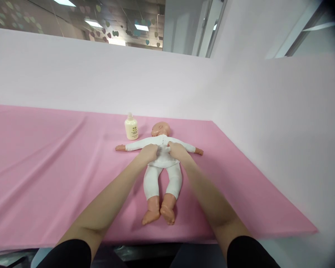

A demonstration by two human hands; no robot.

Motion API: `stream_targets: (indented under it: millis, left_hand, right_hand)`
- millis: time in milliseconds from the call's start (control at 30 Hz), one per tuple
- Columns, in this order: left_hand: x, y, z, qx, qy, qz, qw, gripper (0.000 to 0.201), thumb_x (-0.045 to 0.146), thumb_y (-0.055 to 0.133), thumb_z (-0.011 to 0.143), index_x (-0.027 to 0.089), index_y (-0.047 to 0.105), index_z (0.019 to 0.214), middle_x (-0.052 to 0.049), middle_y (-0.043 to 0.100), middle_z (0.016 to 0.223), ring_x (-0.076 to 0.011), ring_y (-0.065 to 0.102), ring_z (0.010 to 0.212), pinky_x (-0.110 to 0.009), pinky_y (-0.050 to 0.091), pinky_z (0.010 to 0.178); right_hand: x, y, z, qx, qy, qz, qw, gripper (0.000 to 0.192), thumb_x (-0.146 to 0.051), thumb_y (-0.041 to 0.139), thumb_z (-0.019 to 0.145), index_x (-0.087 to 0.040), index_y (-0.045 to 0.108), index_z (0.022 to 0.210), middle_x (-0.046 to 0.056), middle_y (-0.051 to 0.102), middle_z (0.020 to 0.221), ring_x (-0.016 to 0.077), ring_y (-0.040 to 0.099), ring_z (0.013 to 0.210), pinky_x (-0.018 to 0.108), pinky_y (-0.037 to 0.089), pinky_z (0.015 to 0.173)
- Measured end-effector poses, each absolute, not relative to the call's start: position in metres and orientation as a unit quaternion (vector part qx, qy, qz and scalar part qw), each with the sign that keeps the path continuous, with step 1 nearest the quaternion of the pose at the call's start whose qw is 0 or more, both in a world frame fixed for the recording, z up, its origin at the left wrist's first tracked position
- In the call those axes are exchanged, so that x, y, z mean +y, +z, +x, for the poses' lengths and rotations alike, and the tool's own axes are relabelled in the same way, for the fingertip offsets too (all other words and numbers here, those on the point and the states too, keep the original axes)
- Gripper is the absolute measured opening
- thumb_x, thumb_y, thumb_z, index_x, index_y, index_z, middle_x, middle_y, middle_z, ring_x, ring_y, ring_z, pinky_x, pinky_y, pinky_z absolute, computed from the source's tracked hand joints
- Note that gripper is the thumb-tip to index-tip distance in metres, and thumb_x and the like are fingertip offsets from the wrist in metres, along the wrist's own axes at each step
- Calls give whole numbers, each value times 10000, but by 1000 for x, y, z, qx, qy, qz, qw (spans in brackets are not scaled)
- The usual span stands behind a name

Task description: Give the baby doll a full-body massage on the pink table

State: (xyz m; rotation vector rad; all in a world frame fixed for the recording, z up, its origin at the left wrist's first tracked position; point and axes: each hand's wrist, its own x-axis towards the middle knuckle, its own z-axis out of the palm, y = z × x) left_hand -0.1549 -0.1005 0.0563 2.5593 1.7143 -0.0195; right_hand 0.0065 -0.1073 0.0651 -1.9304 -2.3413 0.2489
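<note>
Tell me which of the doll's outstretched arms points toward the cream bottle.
The doll's arm on the image left, beside the person's left hand; the cream bottle stands just behind it. The other arm points away.

The baby doll has glossy plastic skin and a matt white cloth suit, the lotion bottle is smooth plastic, and the pink table cover is matt, creased cloth.

White-clad doll, pink cloth

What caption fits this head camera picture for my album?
Left hand and right hand press the baby doll on a pink cloth.
</note>
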Motion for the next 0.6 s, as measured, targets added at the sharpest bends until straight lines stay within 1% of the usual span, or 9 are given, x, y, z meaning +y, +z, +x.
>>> stream_targets:
  millis: [100,233,300,433,533,600]
  left_hand:
    - [-102,54,-153,559,-5,828,36,282,106,538,762,125,630,1028,-124,655,1019,-255,616,960,-310,456,803]
    - [-107,54,-148,567,19,824,8,282,61,495,776,98,624,1025,-160,596,1075,-265,579,990,-327,459,786]
    - [-107,52,-146,565,27,824,-18,272,39,479,770,92,635,986,-165,569,1086,-267,551,1005,-334,456,791]
    - [-95,38,-149,556,84,826,-34,289,61,377,840,113,652,914,-147,566,1065,-248,527,997,-352,442,834]
    - [-82,24,-154,546,148,824,-20,294,58,364,842,139,643,882,-123,594,1024,-237,530,990,-350,433,860]
    - [-77,18,-157,546,185,817,-6,276,48,383,826,148,626,910,-105,617,1001,-227,541,979,-340,428,873]
  right_hand:
    - [-105,60,8,-775,73,-624,66,352,-115,470,853,-134,569,1190,136,663,1119,245,617,1019,298,412,811]
    - [-100,54,8,-774,75,-625,72,365,-108,406,867,-189,596,1167,88,670,1115,212,612,1017,287,417,841]
    - [-98,50,6,-774,60,-625,81,359,-90,371,877,-164,611,1134,102,666,1104,204,604,1005,275,409,840]
    - [-93,39,3,-770,20,-626,118,316,-73,354,893,-104,629,1044,151,616,1129,207,569,1013,268,388,838]
    - [-89,32,5,-770,18,-622,141,274,-70,373,893,-104,610,1027,142,602,1133,196,561,1000,265,378,846]
    - [-87,29,7,-768,24,-623,148,267,-67,373,897,-107,574,1069,126,617,1110,179,573,977,252,379,837]
